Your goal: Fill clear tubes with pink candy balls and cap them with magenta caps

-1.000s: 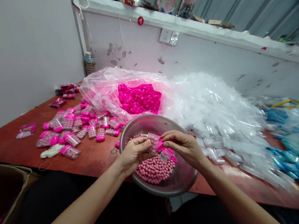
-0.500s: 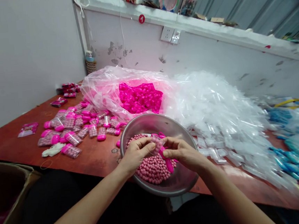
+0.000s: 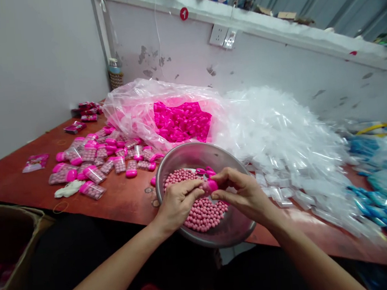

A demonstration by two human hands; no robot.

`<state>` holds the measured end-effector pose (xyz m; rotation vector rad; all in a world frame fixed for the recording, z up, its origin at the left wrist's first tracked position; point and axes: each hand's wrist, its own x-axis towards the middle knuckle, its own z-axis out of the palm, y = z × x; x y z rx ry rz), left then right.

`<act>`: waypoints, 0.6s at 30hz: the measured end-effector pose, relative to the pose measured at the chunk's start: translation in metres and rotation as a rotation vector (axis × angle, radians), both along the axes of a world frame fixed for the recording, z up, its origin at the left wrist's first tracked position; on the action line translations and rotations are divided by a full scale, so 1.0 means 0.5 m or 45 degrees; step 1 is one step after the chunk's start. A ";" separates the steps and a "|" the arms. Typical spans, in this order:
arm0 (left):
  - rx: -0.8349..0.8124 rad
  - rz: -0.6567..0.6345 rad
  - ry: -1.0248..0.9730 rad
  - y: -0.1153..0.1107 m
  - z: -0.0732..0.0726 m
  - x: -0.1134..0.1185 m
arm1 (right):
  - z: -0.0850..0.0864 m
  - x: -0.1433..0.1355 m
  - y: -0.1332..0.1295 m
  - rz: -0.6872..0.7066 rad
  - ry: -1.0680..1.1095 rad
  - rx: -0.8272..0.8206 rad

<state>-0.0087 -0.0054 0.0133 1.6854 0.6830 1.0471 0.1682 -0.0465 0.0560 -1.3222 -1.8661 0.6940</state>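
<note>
Over a round metal bowl (image 3: 237,227), my left hand (image 3: 179,204) has its fingers closed round the clear body of a small container. The container's bright pink cap (image 3: 211,186) points right, and my right hand (image 3: 241,192) pinches it between thumb and fingers. Pink beads (image 3: 204,214) lie in the bowl below, with a few loose pink caps (image 3: 209,170) near its far side. My left fingers hide most of the container's body.
Filled containers with pink caps (image 3: 90,152) are heaped left of the bowl. Behind it, a clear plastic bag (image 3: 125,108) holds many pink caps. Clear empty containers (image 3: 281,142) pile up at the right, beside blue pieces (image 3: 385,214). A cardboard box (image 3: 19,210) stands at the lower left.
The pink cap, earlier tilted beside the container in my right fingers, now sits on the container's end. My hands remain over the bowl, and the view has shifted slightly.
</note>
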 end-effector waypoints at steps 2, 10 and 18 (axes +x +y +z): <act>0.034 0.021 0.014 -0.005 -0.004 -0.002 | -0.001 -0.004 -0.010 -0.013 -0.141 0.122; 0.029 -0.029 -0.015 -0.015 0.004 0.005 | -0.005 -0.001 -0.025 -0.002 -0.155 0.113; -0.700 -0.138 -0.508 0.008 0.025 0.015 | -0.031 0.000 -0.023 -0.179 1.035 -0.272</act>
